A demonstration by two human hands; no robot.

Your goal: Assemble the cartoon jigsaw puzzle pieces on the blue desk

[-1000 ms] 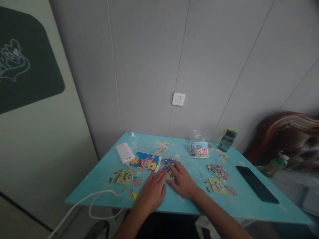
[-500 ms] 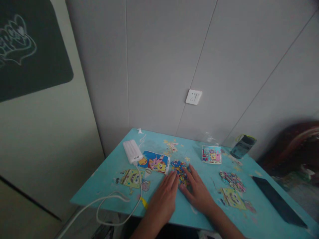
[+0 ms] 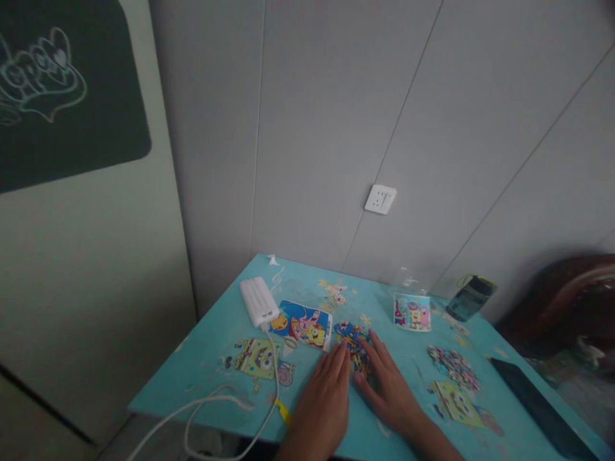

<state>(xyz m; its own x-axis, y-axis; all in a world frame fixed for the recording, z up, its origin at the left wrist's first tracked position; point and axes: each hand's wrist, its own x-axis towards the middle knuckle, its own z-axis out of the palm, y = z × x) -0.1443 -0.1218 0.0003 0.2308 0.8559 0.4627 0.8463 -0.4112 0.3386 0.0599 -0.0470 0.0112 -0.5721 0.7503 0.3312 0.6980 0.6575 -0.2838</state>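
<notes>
A small heap of blue, yellow and mixed-colour jigsaw puzzle pieces (image 3: pixel 352 334) lies on the light-blue table between my two hands. My left hand (image 3: pixel 327 390) rests along the heap's left side, its fingers stretched out and held close together. On the right side, my right hand (image 3: pixel 390 387) curves around the pieces with its thumb and fingers apart. Neither hand visibly grips anything, though part of the heap is hidden behind the fingers. Just beyond the left fingertips is a colourful cartoon picture card (image 3: pixel 303 324).
A white power bank (image 3: pixel 259 302) with a white cable (image 3: pixel 276 378) lies left of the card. To the right are a second pile of pieces (image 3: pixel 454 368), a packet with a cartoon label (image 3: pixel 412 312), a dark bottle (image 3: pixel 471 298) and a long black object (image 3: pixel 541 406). A wall stands behind the table.
The camera view has shifted, so everything sits slightly lower and further right. Both hands stay around the heap with almost the same pose.
</notes>
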